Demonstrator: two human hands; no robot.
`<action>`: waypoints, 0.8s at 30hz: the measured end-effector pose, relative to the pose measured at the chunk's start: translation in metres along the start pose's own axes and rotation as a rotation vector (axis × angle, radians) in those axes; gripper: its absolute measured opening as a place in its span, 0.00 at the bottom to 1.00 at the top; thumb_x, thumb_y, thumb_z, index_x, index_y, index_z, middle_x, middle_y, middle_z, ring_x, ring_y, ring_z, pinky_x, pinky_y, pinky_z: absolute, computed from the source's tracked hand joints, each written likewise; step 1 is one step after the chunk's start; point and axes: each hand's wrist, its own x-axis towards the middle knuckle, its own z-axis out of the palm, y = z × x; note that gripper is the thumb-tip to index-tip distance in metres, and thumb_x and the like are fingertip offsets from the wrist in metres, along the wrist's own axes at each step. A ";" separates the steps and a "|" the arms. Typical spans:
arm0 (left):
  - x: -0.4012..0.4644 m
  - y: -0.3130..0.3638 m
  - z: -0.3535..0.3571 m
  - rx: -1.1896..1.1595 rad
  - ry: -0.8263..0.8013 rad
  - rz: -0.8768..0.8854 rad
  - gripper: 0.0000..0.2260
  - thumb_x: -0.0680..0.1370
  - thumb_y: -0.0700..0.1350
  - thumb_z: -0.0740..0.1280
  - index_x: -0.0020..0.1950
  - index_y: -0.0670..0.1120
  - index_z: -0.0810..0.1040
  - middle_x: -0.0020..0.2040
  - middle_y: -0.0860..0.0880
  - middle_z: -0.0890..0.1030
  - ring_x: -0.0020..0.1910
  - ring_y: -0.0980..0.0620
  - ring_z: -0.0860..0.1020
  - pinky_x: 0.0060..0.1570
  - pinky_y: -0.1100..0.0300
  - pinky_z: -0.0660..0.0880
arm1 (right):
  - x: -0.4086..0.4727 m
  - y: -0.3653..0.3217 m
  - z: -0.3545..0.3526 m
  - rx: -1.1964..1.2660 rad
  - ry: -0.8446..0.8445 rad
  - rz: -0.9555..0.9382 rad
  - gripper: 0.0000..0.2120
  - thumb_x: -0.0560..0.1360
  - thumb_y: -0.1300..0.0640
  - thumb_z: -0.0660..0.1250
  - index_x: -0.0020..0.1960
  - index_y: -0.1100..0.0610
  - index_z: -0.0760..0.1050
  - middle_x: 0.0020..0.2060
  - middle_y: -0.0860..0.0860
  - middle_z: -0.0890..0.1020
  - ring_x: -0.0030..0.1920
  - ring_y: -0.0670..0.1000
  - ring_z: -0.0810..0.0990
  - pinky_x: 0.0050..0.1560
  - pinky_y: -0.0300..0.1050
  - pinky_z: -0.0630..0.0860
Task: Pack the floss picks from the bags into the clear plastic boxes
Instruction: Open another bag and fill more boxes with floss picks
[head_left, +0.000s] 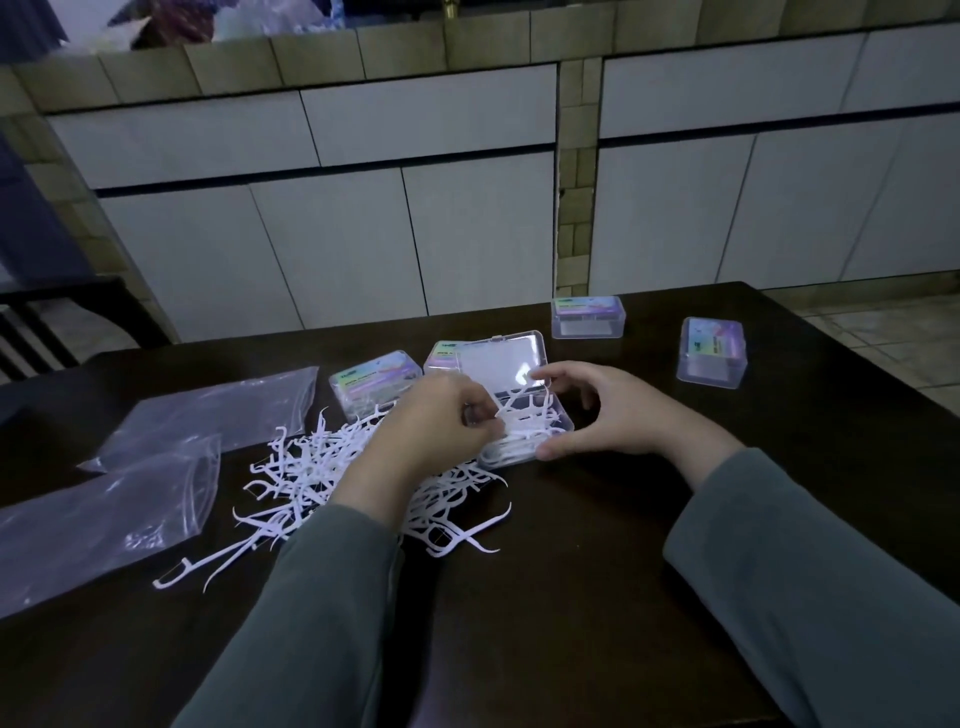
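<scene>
Loose white floss picks (311, 478) heaped on table, some inside open clear box (524, 421), bags (104, 509) flat

Left hand (434, 426) curls its fingers in a pinching grip; right hand (605, 410) arches, fingers spread.

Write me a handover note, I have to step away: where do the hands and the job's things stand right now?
Left hand pinches floss picks at the open box. Right hand steadies that box, fingers relaxed.
Loose picks lie piled on the table; two bags lie at left.
Done: open box partly filled.
Left: pack the pile; four closed boxes stand beyond, contents unclear.
</scene>
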 end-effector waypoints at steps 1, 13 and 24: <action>0.000 -0.002 -0.002 0.009 -0.006 0.001 0.04 0.74 0.50 0.72 0.47 0.52 0.81 0.42 0.56 0.78 0.43 0.56 0.76 0.42 0.61 0.74 | 0.000 0.000 0.000 0.010 -0.003 0.001 0.42 0.55 0.32 0.76 0.66 0.32 0.64 0.62 0.39 0.73 0.63 0.49 0.70 0.66 0.60 0.69; -0.001 0.007 -0.007 -0.054 -0.092 -0.033 0.03 0.75 0.51 0.71 0.48 0.58 0.83 0.44 0.59 0.79 0.43 0.61 0.74 0.43 0.63 0.73 | 0.001 0.002 0.006 0.034 0.019 0.003 0.41 0.49 0.27 0.72 0.60 0.30 0.66 0.62 0.39 0.71 0.64 0.52 0.68 0.64 0.59 0.71; -0.008 -0.008 -0.025 -0.110 -0.076 -0.159 0.02 0.74 0.51 0.71 0.43 0.54 0.81 0.40 0.54 0.81 0.37 0.59 0.75 0.34 0.67 0.68 | 0.002 0.005 0.003 0.007 0.057 0.022 0.40 0.59 0.35 0.77 0.67 0.34 0.64 0.66 0.45 0.71 0.67 0.53 0.66 0.68 0.58 0.66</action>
